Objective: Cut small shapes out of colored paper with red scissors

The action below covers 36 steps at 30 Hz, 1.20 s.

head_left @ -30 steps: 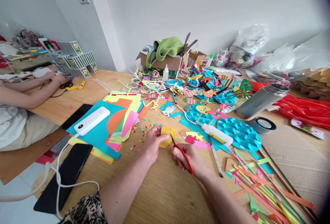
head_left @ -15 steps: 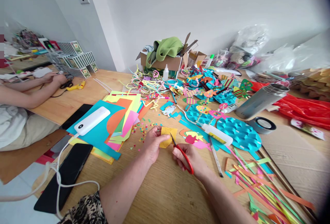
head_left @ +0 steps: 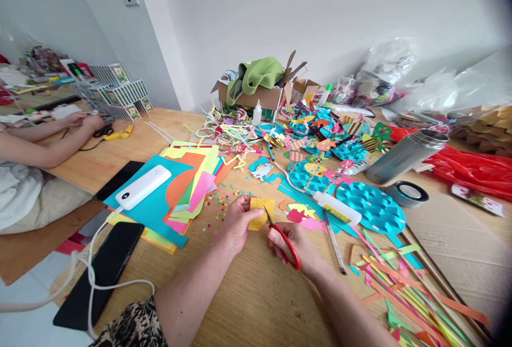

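Observation:
My left hand pinches a small yellow-orange piece of paper between thumb and fingers, a little above the table. Red-handled scissors are gripped in my right hand, fingers wrapped at the handles. Their blades meet the paper's right part, close to my left thumb. Just right of the paper lie cut paper fish shapes in pink, yellow and orange. Tiny coloured paper bits are scattered left of the paper. A white glue bottle and a pen lie beyond my right hand.
Stacked coloured paper with a white power bank lies left, near a black phone. Paper strips, a blue dimpled disc and a steel flask occupy the right. Another person's arms rest on the far-left table.

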Each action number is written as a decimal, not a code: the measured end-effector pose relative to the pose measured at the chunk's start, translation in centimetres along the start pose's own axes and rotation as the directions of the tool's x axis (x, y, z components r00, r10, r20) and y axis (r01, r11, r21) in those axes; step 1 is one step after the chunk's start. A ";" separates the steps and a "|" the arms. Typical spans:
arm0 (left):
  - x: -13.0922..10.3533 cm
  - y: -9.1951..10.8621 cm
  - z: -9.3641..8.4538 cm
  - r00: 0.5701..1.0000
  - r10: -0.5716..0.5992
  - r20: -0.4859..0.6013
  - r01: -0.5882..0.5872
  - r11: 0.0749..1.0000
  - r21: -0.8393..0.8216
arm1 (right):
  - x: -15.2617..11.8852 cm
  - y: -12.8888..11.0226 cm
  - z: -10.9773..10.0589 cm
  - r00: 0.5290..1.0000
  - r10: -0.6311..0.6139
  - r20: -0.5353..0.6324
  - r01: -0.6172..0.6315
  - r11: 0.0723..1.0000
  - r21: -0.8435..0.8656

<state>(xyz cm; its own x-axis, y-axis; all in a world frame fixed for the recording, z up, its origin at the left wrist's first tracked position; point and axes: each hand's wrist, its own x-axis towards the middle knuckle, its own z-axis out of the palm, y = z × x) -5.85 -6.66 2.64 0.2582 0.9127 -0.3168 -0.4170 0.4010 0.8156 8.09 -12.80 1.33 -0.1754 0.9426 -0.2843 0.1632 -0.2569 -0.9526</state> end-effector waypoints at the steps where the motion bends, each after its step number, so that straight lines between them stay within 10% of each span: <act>1: 0.0 0.0 0.0 1.000 0.002 -0.002 -0.002 1.000 -0.002 | 0.0 0.0 0.0 1.000 0.002 0.000 -0.002 1.000 0.001; 36: 0.1 -0.1 -0.1 0.998 0.049 -0.033 -0.049 0.999 0.006 | 0.1 0.2 -0.1 1.000 0.030 0.010 -0.030 1.000 0.002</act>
<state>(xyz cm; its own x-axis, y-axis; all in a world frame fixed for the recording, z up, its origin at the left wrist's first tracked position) -5.90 -6.60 2.46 0.2081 0.9335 -0.2920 -0.4235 0.3551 0.8334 8.24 -12.78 1.11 -0.1805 0.9322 -0.3136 0.1660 -0.2854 -0.9439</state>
